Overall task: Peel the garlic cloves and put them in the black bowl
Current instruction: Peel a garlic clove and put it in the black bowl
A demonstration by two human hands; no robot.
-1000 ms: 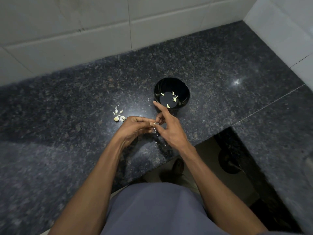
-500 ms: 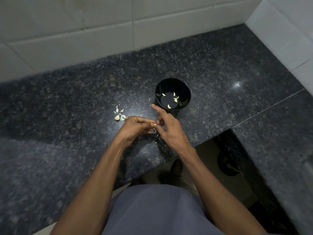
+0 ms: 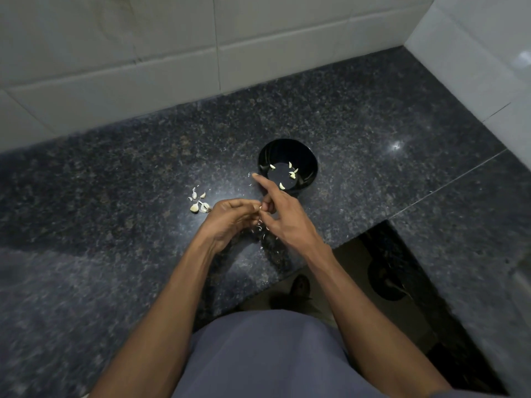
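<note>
Near the surface's (image 3: 373, 116) front edge, our left hand (image 3: 230, 218) and right hand (image 3: 283, 214) pinch one garlic clove (image 3: 260, 208) beside the black bowl (image 3: 288, 165).

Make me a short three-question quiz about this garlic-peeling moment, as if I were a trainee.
1. True or false: the black bowl already holds some peeled cloves.
2. The heap of unpeeled cloves lies on which side of the left hand: A) its left, B) its right, C) inside the bowl?
3. Fill in: both hands work a small clove over the dark granite ____.

Key: 1 true; 2 A; 3 counter. The right hand meets the left at that clove.
</note>
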